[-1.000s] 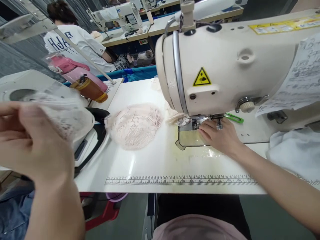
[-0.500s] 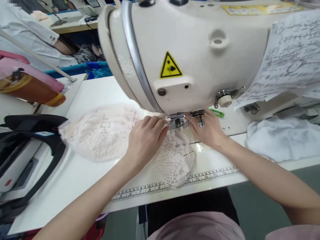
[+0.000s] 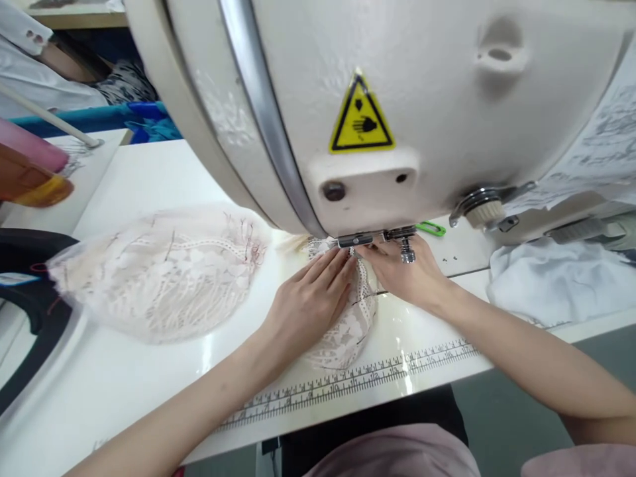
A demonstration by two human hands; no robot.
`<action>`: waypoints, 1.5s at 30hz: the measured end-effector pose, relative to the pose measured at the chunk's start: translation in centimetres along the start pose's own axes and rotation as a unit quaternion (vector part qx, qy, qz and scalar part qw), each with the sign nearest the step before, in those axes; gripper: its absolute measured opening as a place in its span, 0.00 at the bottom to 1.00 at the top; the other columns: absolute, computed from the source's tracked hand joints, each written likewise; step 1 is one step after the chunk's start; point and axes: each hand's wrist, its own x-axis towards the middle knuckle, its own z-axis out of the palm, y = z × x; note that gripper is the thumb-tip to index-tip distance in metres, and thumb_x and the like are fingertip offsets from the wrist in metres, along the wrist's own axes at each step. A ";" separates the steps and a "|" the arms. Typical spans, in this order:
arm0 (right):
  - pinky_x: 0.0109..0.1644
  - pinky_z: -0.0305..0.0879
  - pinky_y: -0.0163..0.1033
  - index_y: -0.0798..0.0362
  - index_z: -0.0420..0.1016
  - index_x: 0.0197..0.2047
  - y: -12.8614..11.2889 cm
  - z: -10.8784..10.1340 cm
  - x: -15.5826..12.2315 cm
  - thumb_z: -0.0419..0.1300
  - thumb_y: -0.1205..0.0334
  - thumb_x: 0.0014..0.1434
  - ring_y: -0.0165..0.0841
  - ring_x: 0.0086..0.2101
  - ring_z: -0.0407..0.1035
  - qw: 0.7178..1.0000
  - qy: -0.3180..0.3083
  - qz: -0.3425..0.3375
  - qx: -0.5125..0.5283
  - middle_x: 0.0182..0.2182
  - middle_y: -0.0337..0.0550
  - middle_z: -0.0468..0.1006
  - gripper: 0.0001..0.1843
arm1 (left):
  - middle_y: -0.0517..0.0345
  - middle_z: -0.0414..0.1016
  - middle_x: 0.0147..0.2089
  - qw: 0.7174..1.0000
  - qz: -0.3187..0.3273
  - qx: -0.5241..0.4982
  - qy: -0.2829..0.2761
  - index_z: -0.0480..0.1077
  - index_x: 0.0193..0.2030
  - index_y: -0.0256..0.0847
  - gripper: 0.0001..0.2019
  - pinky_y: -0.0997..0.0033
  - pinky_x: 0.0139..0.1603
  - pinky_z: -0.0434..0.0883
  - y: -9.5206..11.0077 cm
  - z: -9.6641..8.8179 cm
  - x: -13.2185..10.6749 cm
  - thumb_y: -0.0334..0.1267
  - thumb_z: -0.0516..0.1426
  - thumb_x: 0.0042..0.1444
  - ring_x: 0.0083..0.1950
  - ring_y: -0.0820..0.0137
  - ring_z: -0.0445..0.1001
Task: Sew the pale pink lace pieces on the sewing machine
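1. Two hands are now set on one lace piece at the sewing machine. A second ago only the right hand was there, and the left hand was held up far to the left with lace in it.
2. Left hand: the fingers are stretched out and laid flat on the lace, tips just short of the presser foot. Nothing is gripped; half a second ago these fingers were bent at the foot.
3. Right hand: the fingers are loosely bent, with the tips at the lace edge beside the foot. Whether the edge is pinched cannot be told.
4. Lace piece: it is spread on the table, its upper edge tucked under the foot and its lower edge just above the printed ruler strip. Its middle is covered by the left hand.
5. Judgement: the piece has been brought from the air to the needle area and is now pinned flat there from both sides.
6. A stack of similar lace pieces lies apart to the left, untouched.
7. A green clip is seen behind the right hand, and white cloth to the right.
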 end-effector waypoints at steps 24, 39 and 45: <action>0.51 0.61 0.47 0.49 0.74 0.48 -1.3 0.0 -0.7 0.52 0.71 0.61 0.31 0.29 0.69 0.998 0.001 0.006 -0.067 0.39 0.39 0.80 0.16 | 0.42 0.70 0.59 0.999 -0.019 -0.045 0.009 0.68 0.58 0.29 0.18 0.53 0.56 0.74 -0.4 -0.1 -0.2 0.35 0.51 0.65 0.62 0.54 0.68; 0.47 0.60 0.42 0.49 0.74 0.45 -0.7 -0.2 0.0 0.51 0.75 0.58 0.34 0.41 0.69 1.000 0.014 0.012 0.021 0.40 0.42 0.79 0.18 | 0.45 0.74 0.57 0.999 -0.014 -0.024 0.030 0.70 0.56 0.31 0.16 0.56 0.57 0.74 -0.7 0.2 0.2 0.35 0.52 0.65 0.59 0.57 0.72; 0.38 0.59 0.38 0.51 0.74 0.35 -0.3 -0.4 0.0 0.48 0.79 0.53 0.29 0.35 0.68 0.995 0.024 -0.052 0.078 0.36 0.37 0.79 0.18 | 0.56 0.81 0.44 0.997 0.037 -0.010 0.071 0.74 0.44 0.39 0.07 0.67 0.37 0.75 -0.2 -2.9 0.7 0.34 0.56 0.62 0.41 0.67 0.78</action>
